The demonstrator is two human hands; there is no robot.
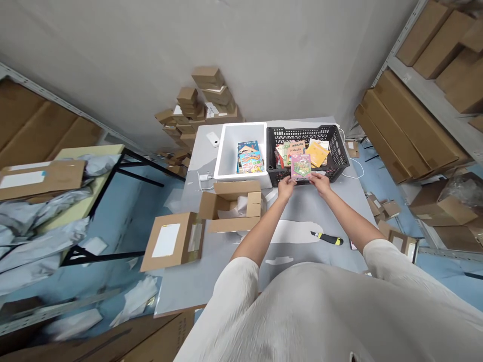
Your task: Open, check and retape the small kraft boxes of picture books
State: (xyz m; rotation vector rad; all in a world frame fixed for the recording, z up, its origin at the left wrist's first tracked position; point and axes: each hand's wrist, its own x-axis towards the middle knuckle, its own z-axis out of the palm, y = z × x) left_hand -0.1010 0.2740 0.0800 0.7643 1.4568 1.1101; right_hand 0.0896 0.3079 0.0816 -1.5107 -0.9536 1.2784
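Left hand (287,187) pinches the lower left corner of a pink square paper booklet (301,167) between thumb and fingers; right hand (319,183) pinches its lower right corner in the same manner. The pink booklet is right of the frame centre, over the near side of a black perforated plastic crate (335,172); contact with the crate rim cannot be determined. The crate contains assorted thin booklets, including a yellow-orange booklet (316,154). Directly left of the crate, a white rectangular foam box (224,153) holds blue and multicoloured books (251,163). Below the foam box in the frame, an open brown cardboard box (232,224) contains pale wrapping material (241,206). Farther lower left is a brown cardboard box with a white label (166,240). Between the forearms, right of the lower centre, a black-and-yellow utility knife (327,238) lies on the grey tabletop (222,261).
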